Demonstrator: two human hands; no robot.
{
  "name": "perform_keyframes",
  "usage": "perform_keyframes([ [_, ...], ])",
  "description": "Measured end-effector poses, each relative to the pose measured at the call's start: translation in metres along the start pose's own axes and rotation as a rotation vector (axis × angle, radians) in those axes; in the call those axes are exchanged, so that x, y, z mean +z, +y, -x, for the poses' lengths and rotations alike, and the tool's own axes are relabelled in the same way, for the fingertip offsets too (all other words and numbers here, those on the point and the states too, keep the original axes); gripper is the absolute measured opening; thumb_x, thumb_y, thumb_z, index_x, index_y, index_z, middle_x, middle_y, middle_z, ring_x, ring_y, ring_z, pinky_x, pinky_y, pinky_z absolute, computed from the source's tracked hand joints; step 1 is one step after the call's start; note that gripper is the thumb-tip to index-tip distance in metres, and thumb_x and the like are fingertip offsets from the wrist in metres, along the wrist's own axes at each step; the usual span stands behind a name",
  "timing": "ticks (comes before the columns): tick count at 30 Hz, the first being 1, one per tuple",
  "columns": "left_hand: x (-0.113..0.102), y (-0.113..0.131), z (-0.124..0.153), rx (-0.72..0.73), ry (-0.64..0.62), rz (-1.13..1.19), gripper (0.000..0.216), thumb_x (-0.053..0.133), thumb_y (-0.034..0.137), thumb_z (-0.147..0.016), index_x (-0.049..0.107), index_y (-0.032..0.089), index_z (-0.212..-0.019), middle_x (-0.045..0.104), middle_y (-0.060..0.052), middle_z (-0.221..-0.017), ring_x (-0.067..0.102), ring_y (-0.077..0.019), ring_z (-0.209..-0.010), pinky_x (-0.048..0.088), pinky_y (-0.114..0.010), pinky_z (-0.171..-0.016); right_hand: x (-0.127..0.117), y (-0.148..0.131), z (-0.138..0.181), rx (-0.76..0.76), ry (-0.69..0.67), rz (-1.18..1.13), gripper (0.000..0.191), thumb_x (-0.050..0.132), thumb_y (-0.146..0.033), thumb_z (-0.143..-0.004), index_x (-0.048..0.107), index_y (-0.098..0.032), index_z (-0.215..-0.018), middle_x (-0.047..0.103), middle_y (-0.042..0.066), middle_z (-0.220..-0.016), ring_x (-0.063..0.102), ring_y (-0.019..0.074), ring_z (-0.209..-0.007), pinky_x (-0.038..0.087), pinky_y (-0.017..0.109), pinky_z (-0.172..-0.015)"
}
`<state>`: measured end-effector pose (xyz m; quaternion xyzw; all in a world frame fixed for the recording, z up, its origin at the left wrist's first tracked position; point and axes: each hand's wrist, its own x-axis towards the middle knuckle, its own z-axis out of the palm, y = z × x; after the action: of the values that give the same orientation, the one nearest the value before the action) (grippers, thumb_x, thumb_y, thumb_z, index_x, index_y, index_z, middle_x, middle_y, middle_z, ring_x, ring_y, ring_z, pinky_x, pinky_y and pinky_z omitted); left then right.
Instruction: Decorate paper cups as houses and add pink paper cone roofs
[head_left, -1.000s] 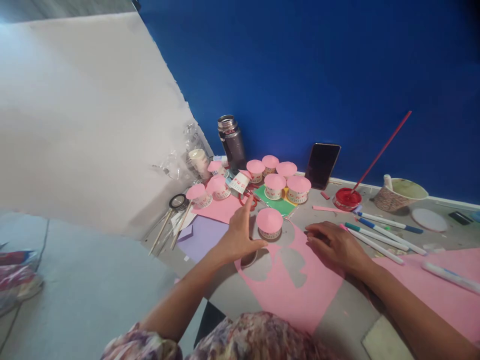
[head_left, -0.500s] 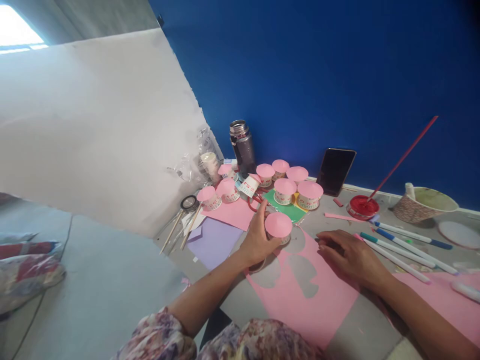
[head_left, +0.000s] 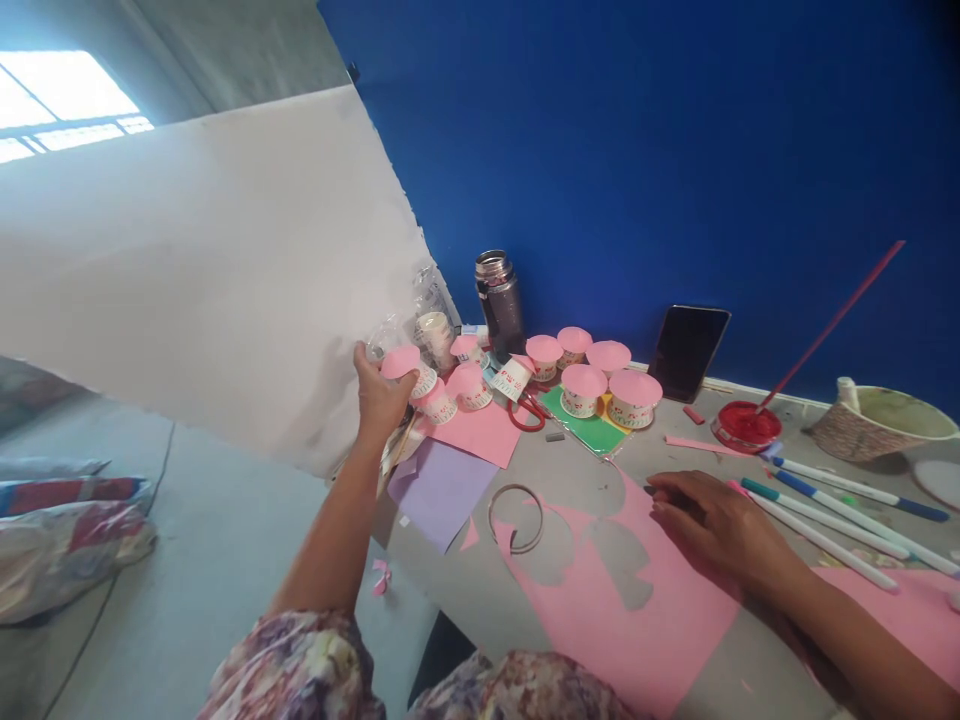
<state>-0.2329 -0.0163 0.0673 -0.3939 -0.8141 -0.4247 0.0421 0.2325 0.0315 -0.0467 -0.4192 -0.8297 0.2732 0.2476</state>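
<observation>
My left hand [head_left: 377, 405] is closed around a small printed paper cup [head_left: 424, 378] topped with a pink paper disc [head_left: 400, 362]. It holds this cup at the left end of a group, close above another pink-topped cup [head_left: 439, 404]. More such cups [head_left: 583, 388] stand towards the blue wall, and one cup [head_left: 514, 378] lies tilted. My right hand [head_left: 712, 510] rests with loosely bent fingers on a pink sheet [head_left: 637, 640] that has round holes cut out. A small dark spot shows at its fingertips; I cannot tell what it is.
Red-handled scissors [head_left: 527, 412], a brown tape ring [head_left: 516, 518] and a purple sheet [head_left: 442, 490] lie on the table. Behind stand a flask [head_left: 501, 305] and a phone [head_left: 688, 352]. To the right are a red pot [head_left: 742, 428] with a stick, several markers [head_left: 832, 510] and a patterned tub [head_left: 862, 425].
My left hand has carried the pink-topped cup from the table's middle to the left end of the cup group, uncovering the tape ring. My right hand stays on the pink sheet.
</observation>
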Motion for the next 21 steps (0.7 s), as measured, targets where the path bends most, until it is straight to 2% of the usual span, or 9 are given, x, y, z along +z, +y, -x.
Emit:
perform_keyframes([
  [3,0.011,-0.012,-0.006,-0.027,0.014,0.044,0.106,0.078,0.031,-0.076,0.020,0.015,-0.164,0.065,-0.015,-0.128,0.064,-0.0356,-0.129,0.045,-0.052,-0.117,0.000,-0.001,0.000,0.002,-0.015,-0.001,0.028,0.058,-0.041,-0.091,0.075,-0.024,-0.105,0.079,0.007,-0.098,0.074,0.0273,-0.091,0.057,0.042,-0.085],
  [6,0.016,-0.015,-0.006,-0.021,-0.007,0.053,0.107,0.080,0.030,-0.074,0.024,0.016,-0.164,0.064,-0.016,-0.133,0.059,-0.0370,-0.136,0.042,-0.052,-0.120,0.000,-0.001,0.001,-0.009,-0.022,-0.001,0.027,0.058,-0.041,-0.091,0.075,-0.024,-0.105,0.079,0.007,-0.098,0.073,0.0275,-0.091,0.057,0.043,-0.085],
  [11,0.014,-0.010,0.000,-0.041,-0.030,0.039,0.109,0.081,0.031,-0.073,0.025,0.015,-0.164,0.062,-0.020,-0.136,0.061,-0.0388,-0.133,0.044,-0.054,-0.116,0.000,0.000,0.001,-0.008,-0.020,-0.003,0.026,0.058,-0.040,-0.091,0.075,-0.025,-0.104,0.079,0.006,-0.098,0.073,0.0274,-0.090,0.057,0.042,-0.084],
  [16,0.011,-0.005,0.013,-0.046,-0.029,0.051,0.109,0.081,0.033,-0.073,0.023,0.018,-0.164,0.063,-0.018,-0.138,0.064,-0.0358,-0.127,0.050,-0.053,-0.111,0.001,0.002,0.001,0.006,-0.021,0.010,0.025,0.059,-0.038,-0.091,0.075,-0.025,-0.105,0.079,0.006,-0.099,0.073,0.0273,-0.091,0.056,0.041,-0.084],
  [18,0.008,-0.007,0.022,-0.032,0.003,0.063,0.109,0.081,0.034,-0.073,0.023,0.018,-0.164,0.061,-0.018,-0.139,0.061,-0.0341,-0.131,0.050,-0.050,-0.112,0.002,0.003,0.001,0.007,-0.024,0.008,0.025,0.059,-0.039,-0.091,0.075,-0.025,-0.106,0.079,0.006,-0.099,0.073,0.0274,-0.092,0.056,0.042,-0.084],
  [21,0.001,-0.014,0.043,-0.015,0.142,0.070,0.098,0.077,0.037,-0.077,0.029,0.017,-0.160,0.061,-0.018,-0.137,0.059,-0.0311,-0.133,0.047,-0.048,-0.115,0.002,0.004,0.001,-0.007,-0.026,0.004,0.024,0.058,-0.038,-0.091,0.074,-0.026,-0.104,0.078,0.006,-0.098,0.073,0.0271,-0.091,0.056,0.042,-0.084],
])
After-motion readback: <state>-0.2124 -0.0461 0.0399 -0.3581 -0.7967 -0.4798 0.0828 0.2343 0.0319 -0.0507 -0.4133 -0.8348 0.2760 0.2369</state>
